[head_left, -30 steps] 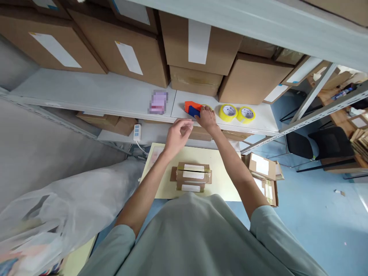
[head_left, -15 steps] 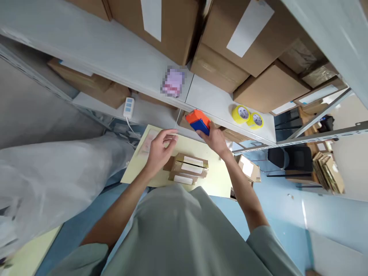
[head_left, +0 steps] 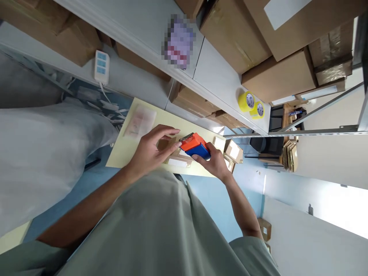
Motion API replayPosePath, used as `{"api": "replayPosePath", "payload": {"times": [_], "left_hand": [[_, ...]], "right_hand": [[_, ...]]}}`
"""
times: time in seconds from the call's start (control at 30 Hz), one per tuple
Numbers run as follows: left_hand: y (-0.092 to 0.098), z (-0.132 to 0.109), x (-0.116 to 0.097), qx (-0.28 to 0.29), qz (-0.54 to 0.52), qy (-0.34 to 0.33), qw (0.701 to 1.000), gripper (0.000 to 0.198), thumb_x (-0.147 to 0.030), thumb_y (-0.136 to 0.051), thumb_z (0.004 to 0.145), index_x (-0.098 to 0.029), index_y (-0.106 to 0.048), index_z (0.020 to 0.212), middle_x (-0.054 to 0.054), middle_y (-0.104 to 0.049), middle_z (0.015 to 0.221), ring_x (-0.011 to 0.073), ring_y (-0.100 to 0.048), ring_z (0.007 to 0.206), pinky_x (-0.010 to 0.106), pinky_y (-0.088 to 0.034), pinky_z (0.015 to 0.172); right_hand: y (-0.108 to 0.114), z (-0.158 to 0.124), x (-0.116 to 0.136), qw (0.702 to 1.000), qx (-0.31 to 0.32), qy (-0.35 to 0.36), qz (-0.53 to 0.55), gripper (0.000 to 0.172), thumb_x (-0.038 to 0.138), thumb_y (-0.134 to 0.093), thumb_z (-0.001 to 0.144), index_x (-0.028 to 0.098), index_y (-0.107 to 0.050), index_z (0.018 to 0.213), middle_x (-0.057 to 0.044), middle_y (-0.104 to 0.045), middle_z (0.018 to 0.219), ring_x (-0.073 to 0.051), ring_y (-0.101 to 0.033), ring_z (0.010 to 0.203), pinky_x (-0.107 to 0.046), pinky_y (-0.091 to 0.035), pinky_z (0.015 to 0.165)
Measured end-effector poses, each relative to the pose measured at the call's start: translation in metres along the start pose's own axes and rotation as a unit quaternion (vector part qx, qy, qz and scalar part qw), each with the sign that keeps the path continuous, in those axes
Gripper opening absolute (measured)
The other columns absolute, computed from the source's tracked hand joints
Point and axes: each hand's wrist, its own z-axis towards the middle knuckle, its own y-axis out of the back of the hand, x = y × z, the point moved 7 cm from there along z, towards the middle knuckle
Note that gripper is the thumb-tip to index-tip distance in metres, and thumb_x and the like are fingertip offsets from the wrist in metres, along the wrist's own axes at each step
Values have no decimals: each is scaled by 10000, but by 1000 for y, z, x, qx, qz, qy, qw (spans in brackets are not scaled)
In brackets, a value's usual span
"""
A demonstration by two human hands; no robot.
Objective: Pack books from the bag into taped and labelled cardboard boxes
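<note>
My right hand [head_left: 215,163] is closed around an orange-and-blue plastic tool [head_left: 195,146]. The tool is block-shaped, with a dark, metallic-looking strip along its far left edge; its exact kind is unclear. My left hand [head_left: 151,149] is beside it, thumb and forefinger apart. The thumb tip reaches the tool's left end, and I cannot tell whether it touches. Below both hands, taped cardboard boxes [head_left: 177,162] with white labels lie on the pale yellow table [head_left: 119,151], partly hidden by the hands and the tool.
A grey shelf [head_left: 217,82] runs above the table, bearing two yellow tape rolls [head_left: 246,102], a blurred-out purple item [head_left: 179,44] and large cartons [head_left: 235,34]. On the lower shelf lies a white power strip [head_left: 101,67]. A big grey-white sack [head_left: 43,153] bulges at the left.
My right hand has brought the orange-and-blue tool down from the shelf edge to above the boxes. My left hand has come close to it. The head view has shifted.
</note>
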Motion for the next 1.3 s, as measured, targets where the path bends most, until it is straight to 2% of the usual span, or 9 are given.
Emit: {"api": "replayPosePath", "payload": {"times": [0.1, 0.23, 0.47, 0.67, 0.9, 1.03, 1.13, 1.2, 1.3], "left_hand": [[4, -2, -11, 21, 46, -49, 997, 296, -447, -806, 1025, -280, -793, 1270, 64, -802, 1209, 242, -766, 1103, 399, -663, 1002], [9, -6, -18, 37, 88, -91, 991, 252, -441, -830, 1016, -311, -810, 1231, 53, -829, 1159, 258, -769, 1075, 422, -649, 980], [17, -18, -24, 16, 106, -127, 986, 155, -372, -808, 1047, -346, -831, 1197, 28, -847, 1098, 246, -777, 1036, 409, -635, 964], [23, -26, -18, -3, 119, -113, 986, 154, -357, -788, 1066, -346, -833, 1213, 28, -825, 1058, 234, -762, 1002, 402, -638, 933], [21, -34, 2, 16, 117, -71, 990, 154, -376, -757, 1085, -314, -838, 1201, 40, -813, 1067, 227, -749, 1023, 383, -634, 952], [20, -35, 16, 53, 80, -18, 995, 192, -428, -788, 1055, -296, -848, 1182, 54, -828, 1085, 242, -746, 1058, 398, -631, 996], [17, -34, 33, 105, 12, 70, 992, 375, -589, -860, 955, -291, -858, 1182, 61, -830, 1114, 248, -751, 1025, 387, -641, 964], [12, -34, 48, 146, -49, 145, 977, 500, -688, -869, 889, -285, -864, 1184, 64, -833, 1143, 248, -758, 989, 378, -643, 926], [1, -37, 69, 181, -120, 246, 945, 582, -776, -812, 871, -256, -868, 1128, 77, -843, 1133, 269, -768, 1004, 384, -627, 912]], "right_hand": [[-1, -10, 4, 999, 1, 10, -45, 577, 748, -801, 931, 253, -671, 1197, -37, -787, 902, -259, -767, 735, -351, -599, 662], [0, -20, 10, 991, -37, 55, -117, 647, 789, -791, 936, 238, -671, 1254, -92, -807, 1008, -301, -808, 847, -397, -653, 734], [0, -28, 24, 972, -81, 127, -179, 670, 850, -681, 992, 222, -638, 1221, -132, -807, 1014, -303, -803, 843, -404, -670, 716], [-6, -24, 30, 963, -76, 154, -207, 695, 875, -638, 999, 227, -633, 1251, -126, -792, 993, -325, -806, 860, -448, -692, 732], [-20, -22, 26, 962, -34, 166, -216, 680, 844, -636, 1022, 214, -617, 1280, -123, -787, 963, -319, -804, 837, -431, -680, 710], [-27, -23, 21, 966, 4, 151, -211, 611, 773, -705, 1022, 210, -638, 1250, -112, -782, 936, -302, -793, 818, -409, -663, 706], [-31, -25, 18, 970, 39, 137, -196, 588, 726, -763, 999, 212, -654, 1263, -88, -780, 911, -285, -781, 801, -392, -651, 708], [-33, -25, 18, 973, 63, 126, -184, 582, 725, -786, 976, 222, -668, 1245, -84, -789, 928, -272, -771, 791, -382, -638, 701], [-36, -25, 17, 975, 103, 99, -169, 572, 734, -801, 959, 233, -690, 1212, -82, -800, 967, -258, -765, 797, -365, -614, 703]]}}
